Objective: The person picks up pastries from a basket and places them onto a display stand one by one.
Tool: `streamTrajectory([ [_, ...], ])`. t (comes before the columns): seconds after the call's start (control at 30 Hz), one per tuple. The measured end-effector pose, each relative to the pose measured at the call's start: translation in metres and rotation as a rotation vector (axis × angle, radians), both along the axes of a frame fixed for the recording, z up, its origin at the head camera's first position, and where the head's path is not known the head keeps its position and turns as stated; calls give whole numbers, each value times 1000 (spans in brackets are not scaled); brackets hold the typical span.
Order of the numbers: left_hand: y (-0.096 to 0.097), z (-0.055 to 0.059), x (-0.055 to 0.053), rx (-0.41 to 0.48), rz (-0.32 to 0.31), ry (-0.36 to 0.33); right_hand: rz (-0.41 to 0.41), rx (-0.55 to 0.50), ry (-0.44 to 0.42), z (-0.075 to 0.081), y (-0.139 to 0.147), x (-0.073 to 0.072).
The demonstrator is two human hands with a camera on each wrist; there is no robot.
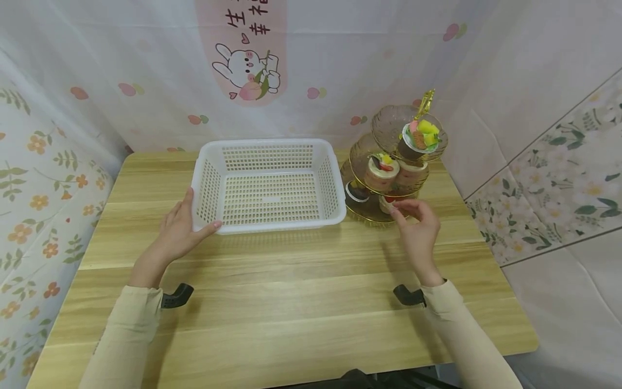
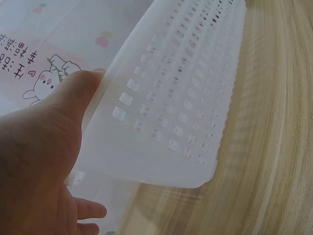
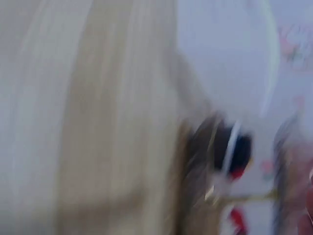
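The left hand [image 1: 181, 229] steadies the white basket [image 1: 269, 183] at its near-left corner, thumb along the front wall and fingers on the side wall. The right hand [image 1: 419, 229], fingers loosely curled and holding nothing, reaches toward a dessert cup [image 1: 394, 201] on the bottom tier of the tiered stand [image 1: 389, 162], at 3 o'clock from the basket. Step in hand: approaching a cup. The next move likely calls for pinching its rim. The right wrist view is blurred, so contact cannot be confirmed.
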State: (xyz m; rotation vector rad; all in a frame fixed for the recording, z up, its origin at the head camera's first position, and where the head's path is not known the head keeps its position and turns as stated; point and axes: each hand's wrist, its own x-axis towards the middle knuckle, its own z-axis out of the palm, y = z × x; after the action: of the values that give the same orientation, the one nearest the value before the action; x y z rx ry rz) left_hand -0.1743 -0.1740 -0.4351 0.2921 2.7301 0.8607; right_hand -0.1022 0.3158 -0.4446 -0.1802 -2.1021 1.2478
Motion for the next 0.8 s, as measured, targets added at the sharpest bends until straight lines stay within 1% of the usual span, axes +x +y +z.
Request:
streamTrajectory([
  [0.1, -1, 0, 0, 2, -3, 0, 115, 35, 41, 14, -24, -2],
  [0.17, -2, -1, -1, 1, -4, 0, 196, 51, 56, 21, -39, -5],
  [0.3, -1, -2, -2, -3, -2, 6, 346, 72, 46, 33, -69, -18],
  [0.37, -2, -2, -2, -2, -2, 12, 401, 104, 27, 38, -83, -27],
  [0.47, -1, -3, -3, 5, -5, 16, 440, 196, 0, 45, -99, -38],
  [0.53, -1, -4, -3, 9, -6, 18, 417, 268, -3, 51, -104, -43],
  [0.63, -1, -4, -3, 13, -2, 18, 331, 323, 25, 59, -104, -48],
  [0.7, -1, -4, -2, 12, 1, 19, 252, 324, 67, 66, -98, -50],
  [0.8, -2, -2, -1, 10, 5, 24, 116, 272, 162, 78, -84, -48],
])
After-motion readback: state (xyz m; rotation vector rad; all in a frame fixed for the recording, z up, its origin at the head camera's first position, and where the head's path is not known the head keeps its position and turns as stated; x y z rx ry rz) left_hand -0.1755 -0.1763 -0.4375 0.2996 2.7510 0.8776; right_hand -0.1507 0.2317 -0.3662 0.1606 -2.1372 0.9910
